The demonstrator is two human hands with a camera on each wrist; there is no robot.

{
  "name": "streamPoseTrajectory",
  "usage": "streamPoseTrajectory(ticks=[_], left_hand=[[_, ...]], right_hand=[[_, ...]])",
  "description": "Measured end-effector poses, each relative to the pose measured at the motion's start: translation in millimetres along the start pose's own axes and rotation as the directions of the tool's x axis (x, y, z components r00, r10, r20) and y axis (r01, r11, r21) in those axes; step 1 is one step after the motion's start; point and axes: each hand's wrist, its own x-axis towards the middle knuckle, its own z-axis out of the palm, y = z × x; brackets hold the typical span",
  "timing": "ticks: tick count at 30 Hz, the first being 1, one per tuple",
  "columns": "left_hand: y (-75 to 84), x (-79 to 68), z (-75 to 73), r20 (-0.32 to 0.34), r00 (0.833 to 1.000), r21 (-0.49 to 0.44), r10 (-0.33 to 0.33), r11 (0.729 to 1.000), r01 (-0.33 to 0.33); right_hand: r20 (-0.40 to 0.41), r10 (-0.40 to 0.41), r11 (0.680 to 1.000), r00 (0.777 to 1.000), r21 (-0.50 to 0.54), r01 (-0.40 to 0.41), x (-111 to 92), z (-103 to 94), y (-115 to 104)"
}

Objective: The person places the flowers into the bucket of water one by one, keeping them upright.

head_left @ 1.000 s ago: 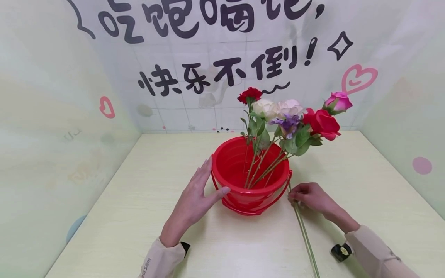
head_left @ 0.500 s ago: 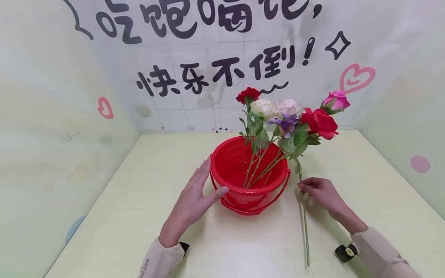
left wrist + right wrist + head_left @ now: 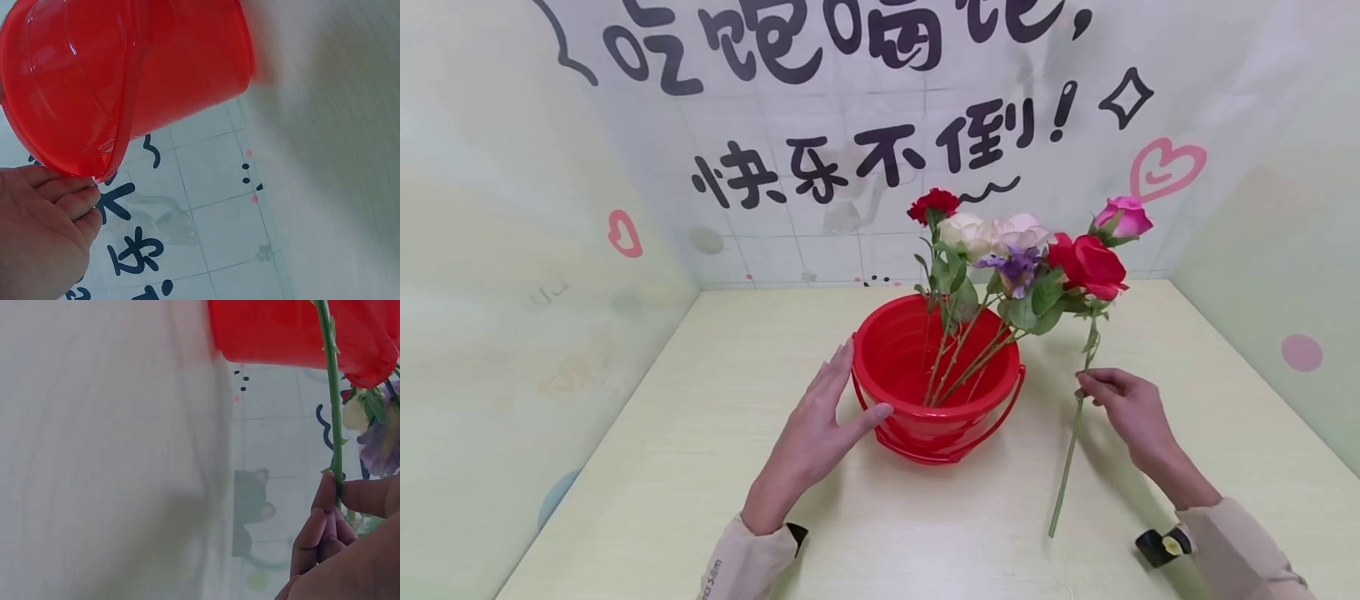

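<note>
A red bucket [image 3: 940,425] stands on the table, with several artificial flowers leaning in it. The blooms include a red rose [image 3: 1090,265], a pink rosebud [image 3: 1122,218], a purple flower [image 3: 1017,268] and a red carnation [image 3: 934,205]. My left hand [image 3: 820,425] touches the bucket's left side with straight fingers, thumb at the front rim; the left wrist view has its fingers [image 3: 78,194] at the rim. To the bucket's right, my right hand [image 3: 1127,408] pinches a green flower stem [image 3: 1066,471] between thumb and fingers. The stem tilts, and its upper end passes behind the red rose, where its bloom cannot be made out.
The pale wooden table [image 3: 715,375] carries the bucket near its middle. Printed sheeting [image 3: 820,250] with black lettering rises at the back, and pale walls flank both sides. The bucket's red handle [image 3: 1011,408] hangs down along its front right.
My right hand has moved right and away from me, bringing the pinched stem up from the table's near edge, clear of the bucket's side. My left hand has stayed at the bucket.
</note>
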Motion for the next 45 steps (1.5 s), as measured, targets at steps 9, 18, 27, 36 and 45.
streamPoseTrajectory(ticks=[9, 18, 27, 36, 45], left_hand=[[0.1, -0.1, -0.2, 0.0, 1.0, -0.005, -0.001, 1.0, 0.001], [0.2, -0.2, -0.2, 0.001, 1.0, -0.011, 0.004, 1.0, -0.004], [-0.5, -0.2, 0.0, 0.003, 1.0, -0.014, 0.001, 1.0, -0.001], [-0.9, 0.2, -0.2, 0.001, 1.0, -0.016, 0.014, 1.0, -0.014], [-1.2, 0.1, 0.3, 0.002, 1.0, -0.02, 0.015, 1.0, -0.015]], right_hand=[[-0.155, -0.034, 0.971, 0.987, 0.228, 0.069, -3, -13.9, -9], [-0.225, -0.125, 0.862, 0.966, 0.458, 0.218, -5, -20.4, -19], [-0.35, -0.198, 0.737, 0.916, 0.562, 0.374, -10, -27.3, -40], [-0.457, -0.213, 0.633, 0.864, 0.608, 0.478, -15, -27.7, -68], [-0.469, -0.249, 0.608, 0.847, 0.606, 0.514, -18, -13.7, -90]])
